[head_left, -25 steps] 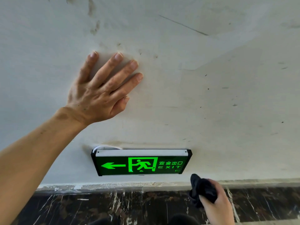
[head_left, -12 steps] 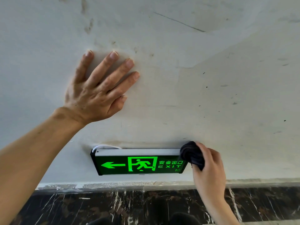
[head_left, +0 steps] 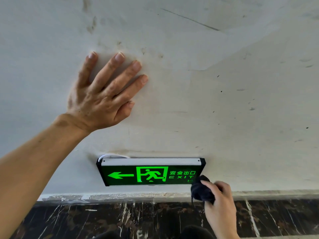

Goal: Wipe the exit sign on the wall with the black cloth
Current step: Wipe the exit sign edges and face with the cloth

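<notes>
Black cloth [head_left: 202, 189] bunched in right hand [head_left: 220, 202] touches exit sign [head_left: 150, 172]; left hand [head_left: 101, 94] splayed on wall [head_left: 224, 100].

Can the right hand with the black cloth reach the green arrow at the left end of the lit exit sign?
Probably yes. The right hand holds the bunched black cloth at the right end of the green lit exit sign; nothing covers its face, and the left hand rests higher on the wall.

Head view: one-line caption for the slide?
Right hand presses a balled black cloth to the lit exit sign's lower right corner while the left hand lies flat on the wall above.
</notes>
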### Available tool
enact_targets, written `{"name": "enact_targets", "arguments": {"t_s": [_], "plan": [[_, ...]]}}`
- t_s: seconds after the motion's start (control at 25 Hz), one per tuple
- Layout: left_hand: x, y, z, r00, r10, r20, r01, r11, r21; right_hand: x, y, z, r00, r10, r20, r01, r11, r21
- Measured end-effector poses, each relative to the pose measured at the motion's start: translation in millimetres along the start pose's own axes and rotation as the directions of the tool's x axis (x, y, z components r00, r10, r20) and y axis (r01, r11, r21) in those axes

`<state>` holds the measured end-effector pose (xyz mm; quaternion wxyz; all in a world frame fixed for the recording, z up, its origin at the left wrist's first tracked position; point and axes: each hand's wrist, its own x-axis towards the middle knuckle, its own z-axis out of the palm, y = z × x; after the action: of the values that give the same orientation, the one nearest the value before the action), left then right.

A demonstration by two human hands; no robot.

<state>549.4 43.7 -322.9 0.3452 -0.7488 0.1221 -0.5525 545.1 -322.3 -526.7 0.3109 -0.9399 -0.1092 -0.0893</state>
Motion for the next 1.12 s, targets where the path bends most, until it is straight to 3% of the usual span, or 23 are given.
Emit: {"name": "enact_targets", "arguments": {"t_s": [0.12, 0.24, 0.36, 0.64, 0.8, 1.12], "plan": [[1.5, 1.6, 0.1, 1.000, 0.017, -0.006, -0.017, 1.000, 0.002, 1.3, 10.0, -3.2, 0.927, 0.375, 0.013, -0.362, 0.884, 0.294], [1.0, 0.7, 0.1, 1.000, 0.006, -0.003, -0.006, 1.000, 0.005, 23.6, 2.8, -12.7, 0.889, 0.458, 0.015, -0.382, 0.722, 0.578], [1.2, 0.9, -0.4, 1.000, 0.006, -0.008, -0.006, 1.000, 0.010, 44.5, -7.7, -11.9, 0.888, 0.442, 0.123, -0.371, 0.535, 0.759], [0.7, 0.8, 0.7, 1.000, 0.007, -0.005, -0.007, 1.000, 0.020, 40.3, -1.3, 20.4, 0.900, 0.390, 0.196, -0.409, 0.599, 0.688], [1.0, 1.0, 1.6, 1.000, 0.015, 0.001, -0.015, 0.999, 0.033, 31.6, 12.0, 44.9, 0.860, 0.446, 0.248, -0.491, 0.589, 0.642], [2.3, 2.2, 1.7, 1.000, 0.019, 0.009, -0.019, 0.999, 0.033, 26.3, 24.9, 70.2, 0.818, 0.523, 0.241, -0.571, 0.687, 0.450]]}}
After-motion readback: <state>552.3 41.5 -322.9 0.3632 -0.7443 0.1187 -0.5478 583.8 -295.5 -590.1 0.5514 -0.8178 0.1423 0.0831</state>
